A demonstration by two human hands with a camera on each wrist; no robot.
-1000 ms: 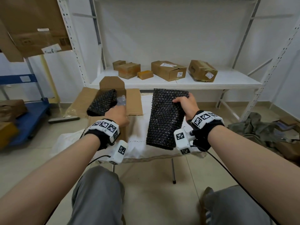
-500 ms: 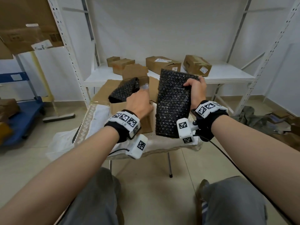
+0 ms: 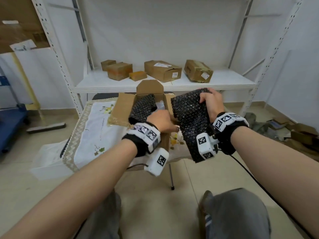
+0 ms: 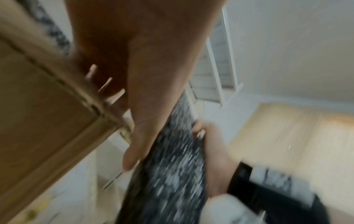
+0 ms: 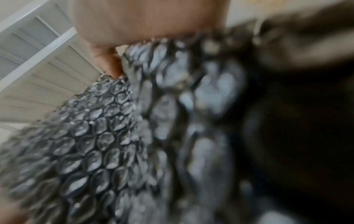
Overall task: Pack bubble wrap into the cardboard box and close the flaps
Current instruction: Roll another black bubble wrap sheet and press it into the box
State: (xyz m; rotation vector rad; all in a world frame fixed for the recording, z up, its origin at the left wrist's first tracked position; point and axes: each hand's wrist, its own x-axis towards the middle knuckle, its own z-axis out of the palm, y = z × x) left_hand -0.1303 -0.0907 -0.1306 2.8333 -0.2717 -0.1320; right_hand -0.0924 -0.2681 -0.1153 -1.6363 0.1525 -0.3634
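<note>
An open cardboard box (image 3: 124,107) stands on the small table with its flaps spread out. A black bubble wrap piece (image 3: 143,107) lies inside it beside a pale clear item (image 3: 160,105). My left hand (image 3: 160,119) is at the box's near right corner. In the left wrist view its fingers (image 4: 107,84) curl over the box's rim (image 4: 38,106). My right hand (image 3: 209,100) grips the crumpled top edge of a second black bubble wrap sheet (image 3: 189,121). That sheet hangs just right of the box and fills the right wrist view as bubble wrap (image 5: 95,144).
The table wears a white embroidered cloth (image 3: 96,128). Behind it a white shelf (image 3: 224,81) carries several closed cardboard boxes (image 3: 162,70). A blue cart (image 3: 10,125) is at the left. Cloth and cardboard scraps (image 3: 293,131) litter the floor at the right.
The right hand has brought its sheet closer to the box's right side, and the top edge is now crumpled. The left hand has stayed at the box's near rim.
</note>
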